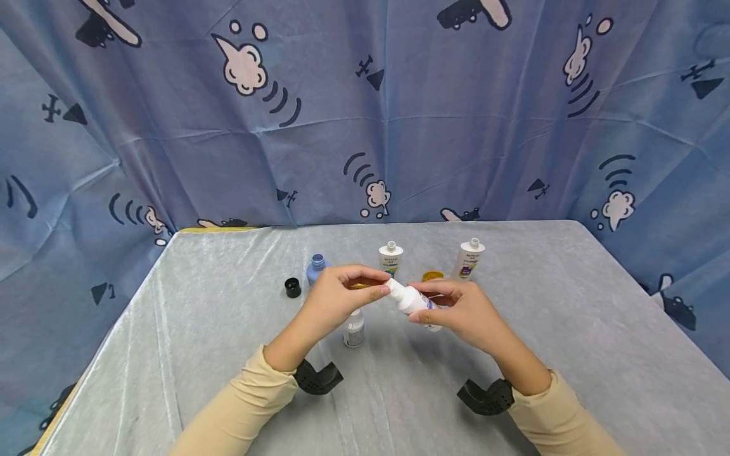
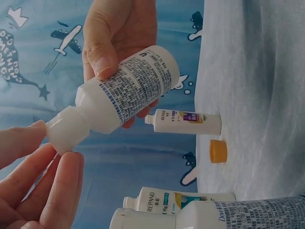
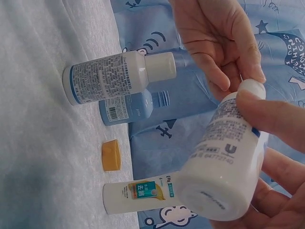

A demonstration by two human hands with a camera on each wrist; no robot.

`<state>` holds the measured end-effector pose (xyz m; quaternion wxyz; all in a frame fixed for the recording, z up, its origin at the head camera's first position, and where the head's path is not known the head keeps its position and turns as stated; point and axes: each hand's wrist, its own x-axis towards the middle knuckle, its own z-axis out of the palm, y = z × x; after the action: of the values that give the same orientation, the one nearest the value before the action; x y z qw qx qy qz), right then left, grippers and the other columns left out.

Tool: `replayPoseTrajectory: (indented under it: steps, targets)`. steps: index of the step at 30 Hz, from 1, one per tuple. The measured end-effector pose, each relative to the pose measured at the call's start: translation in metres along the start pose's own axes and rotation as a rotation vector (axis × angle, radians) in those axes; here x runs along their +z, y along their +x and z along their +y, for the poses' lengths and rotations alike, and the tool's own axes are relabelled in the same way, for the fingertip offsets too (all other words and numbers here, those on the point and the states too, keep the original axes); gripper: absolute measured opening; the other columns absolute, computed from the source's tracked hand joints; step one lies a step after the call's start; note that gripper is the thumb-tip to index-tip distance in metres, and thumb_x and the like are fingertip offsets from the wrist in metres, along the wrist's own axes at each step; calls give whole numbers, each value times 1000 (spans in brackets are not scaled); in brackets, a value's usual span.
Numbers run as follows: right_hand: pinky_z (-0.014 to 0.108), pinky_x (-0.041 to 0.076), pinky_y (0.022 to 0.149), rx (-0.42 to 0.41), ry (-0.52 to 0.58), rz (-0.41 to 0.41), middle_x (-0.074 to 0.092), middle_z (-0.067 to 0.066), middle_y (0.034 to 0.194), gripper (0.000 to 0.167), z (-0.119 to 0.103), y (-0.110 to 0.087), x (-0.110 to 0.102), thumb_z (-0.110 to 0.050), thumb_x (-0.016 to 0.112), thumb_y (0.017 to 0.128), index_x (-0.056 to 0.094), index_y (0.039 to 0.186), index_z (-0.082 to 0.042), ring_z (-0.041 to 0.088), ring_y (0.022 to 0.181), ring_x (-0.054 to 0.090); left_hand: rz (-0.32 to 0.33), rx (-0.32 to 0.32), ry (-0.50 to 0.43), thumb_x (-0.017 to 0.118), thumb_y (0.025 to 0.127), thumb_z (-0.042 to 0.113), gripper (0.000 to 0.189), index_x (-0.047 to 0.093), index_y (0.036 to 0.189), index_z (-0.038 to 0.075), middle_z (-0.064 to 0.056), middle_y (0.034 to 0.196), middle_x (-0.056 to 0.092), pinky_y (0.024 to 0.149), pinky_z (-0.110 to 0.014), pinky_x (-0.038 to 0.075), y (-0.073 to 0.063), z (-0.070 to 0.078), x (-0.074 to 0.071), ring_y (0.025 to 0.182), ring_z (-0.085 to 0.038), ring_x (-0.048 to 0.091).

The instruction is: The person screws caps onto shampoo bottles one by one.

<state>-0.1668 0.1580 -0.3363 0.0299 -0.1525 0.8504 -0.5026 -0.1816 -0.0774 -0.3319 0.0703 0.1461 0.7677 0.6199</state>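
Above the table a white bottle with dense printed text is tilted, its capped end up to the left. My right hand grips the body, thumb on the near side. Thumb and fingertips of my left hand pinch the white cap at the bottle's neck. In the left wrist view the cap lines up with the neck; whether it is threaded on, I cannot tell. Under my left hand a similar white bottle stands upright with its cap on, as the right wrist view shows.
Behind my hands stand a blue bottle without a cap and two uncapped white bottles, one left and one right. A black cap and a yellow cap lie on the grey-clothed table. A patterned blue curtain hangs behind.
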Motion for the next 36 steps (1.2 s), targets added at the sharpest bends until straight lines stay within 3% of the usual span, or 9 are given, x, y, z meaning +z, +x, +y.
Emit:
replayPoseTrajectory:
  steps: [12, 17, 24, 30, 36]
  targets:
    - [24, 56, 84, 17, -9, -6, 70, 12, 117, 43, 0, 1, -1, -21, 85, 79, 73, 118, -6, 17, 99, 64, -43, 77, -42, 75, 88, 8, 27, 73, 115, 5, -11, 121, 71, 83, -25, 58, 1, -2, 1, 104, -25, 70]
    - [24, 56, 83, 35, -6, -2, 69, 14, 121, 45, -1, 1, -2, -22, 85, 79, 72, 120, -6, 21, 103, 65, -26, 56, -66, 76, 87, 13, 32, 72, 119, 10, -8, 119, 72, 87, -28, 58, 0, -1, 0, 108, -23, 69]
    - [22, 56, 84, 24, -14, -2, 70, 13, 119, 45, 0, 1, -1, -21, 85, 79, 73, 119, -6, 17, 101, 65, 26, 4, -34, 79, 85, 21, 28, 75, 111, 10, -4, 105, 76, 80, -26, 56, 0, -1, 0, 91, -11, 70]
    - [22, 56, 86, 2, -4, -8, 71, 12, 116, 43, 2, 2, 2, -17, 86, 77, 73, 117, -6, 11, 98, 65, 5, 11, -45, 78, 86, 19, 25, 75, 107, 6, -9, 101, 76, 79, -26, 57, 1, -2, 1, 85, -8, 69]
    - [23, 56, 86, -23, -9, -8, 70, 13, 115, 42, 1, 0, 0, -17, 85, 79, 73, 117, -4, 12, 98, 63, -16, 18, -20, 77, 87, 17, 24, 76, 109, 8, -9, 108, 75, 79, -25, 56, 0, 0, 1, 88, -7, 69]
